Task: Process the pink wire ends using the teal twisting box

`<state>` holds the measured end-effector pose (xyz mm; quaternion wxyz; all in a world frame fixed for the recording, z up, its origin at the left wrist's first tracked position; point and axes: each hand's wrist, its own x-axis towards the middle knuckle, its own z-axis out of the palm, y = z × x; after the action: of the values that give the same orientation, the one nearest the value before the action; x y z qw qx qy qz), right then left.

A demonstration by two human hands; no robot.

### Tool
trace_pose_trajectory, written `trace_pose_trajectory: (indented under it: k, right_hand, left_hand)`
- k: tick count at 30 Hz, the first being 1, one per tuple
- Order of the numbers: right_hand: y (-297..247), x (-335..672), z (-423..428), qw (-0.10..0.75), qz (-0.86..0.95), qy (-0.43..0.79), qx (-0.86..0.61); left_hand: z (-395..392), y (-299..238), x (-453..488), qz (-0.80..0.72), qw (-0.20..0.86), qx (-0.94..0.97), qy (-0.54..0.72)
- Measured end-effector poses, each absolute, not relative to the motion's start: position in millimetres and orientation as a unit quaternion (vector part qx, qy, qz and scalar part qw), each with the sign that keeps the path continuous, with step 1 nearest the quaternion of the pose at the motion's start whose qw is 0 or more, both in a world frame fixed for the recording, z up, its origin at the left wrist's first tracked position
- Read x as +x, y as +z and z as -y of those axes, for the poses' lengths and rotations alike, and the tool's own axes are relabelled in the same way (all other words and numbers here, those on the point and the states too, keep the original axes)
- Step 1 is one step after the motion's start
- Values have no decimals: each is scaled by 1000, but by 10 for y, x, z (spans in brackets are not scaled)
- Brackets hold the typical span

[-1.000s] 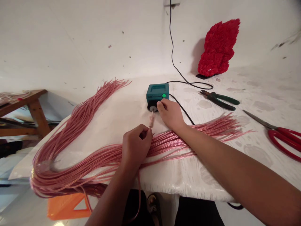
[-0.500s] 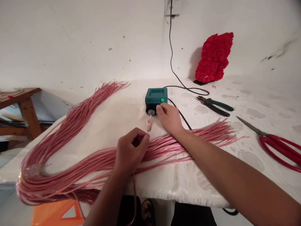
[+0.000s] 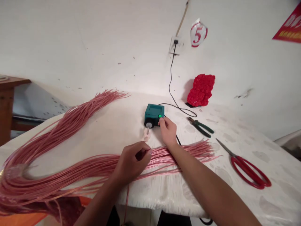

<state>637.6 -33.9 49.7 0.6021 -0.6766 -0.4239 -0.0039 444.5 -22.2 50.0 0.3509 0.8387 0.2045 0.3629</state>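
Observation:
A small teal electric machine (image 3: pixel 154 110) with a green button stands mid-table, its round spindle (image 3: pixel 149 125) facing me. A pale, irregular piece (image 3: pixel 146 135) sticks out from the spindle. My right hand (image 3: pixel 168 130) is closed against the machine's front right side, thumb by the button. My left hand (image 3: pixel 133 161) pinches a thin pink wire (image 3: pixel 127 201) just below the pale piece, with a gap between them. The wire's length hangs from under that hand past the table edge. Beneath both arms runs a large bundle of pink wires (image 3: pixel 94 166), bent in a U on the left.
Green-handled cutting pliers (image 3: pixel 201 127) and red-handled scissors (image 3: pixel 246 171) lie on the right. A red ruffled object (image 3: pixel 201 90) stands by the wall. The machine's black cord (image 3: pixel 171 72) runs to a wall socket (image 3: pixel 175 46). A wooden stand (image 3: pixel 7 106) is far left.
The view has tilted up, showing more wall. My left hand has drawn slightly back from the pale piece at the spindle, which its fingertips nearly met before. My right hand stays at the machine.

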Motion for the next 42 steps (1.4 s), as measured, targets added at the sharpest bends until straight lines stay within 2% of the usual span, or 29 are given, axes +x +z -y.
trace_pose_trajectory:
  k: [10, 21, 31, 42]
  right_hand:
    - [463, 6374, 325, 613, 422, -23, -667]
    - [499, 6309, 359, 582, 454, -9, -674]
    - [519, 6291, 367, 582, 502, -17, -640]
    - [498, 6332, 359, 560, 487, -36, -670]
  left_hand:
    - [214, 510, 4446, -192, 354, 843, 356]
    - [243, 571, 4430, -163, 359, 845, 362]
    - [283, 629, 4414, -195, 383, 827, 362]
    - [270, 652, 4428, -210, 417, 804, 367]
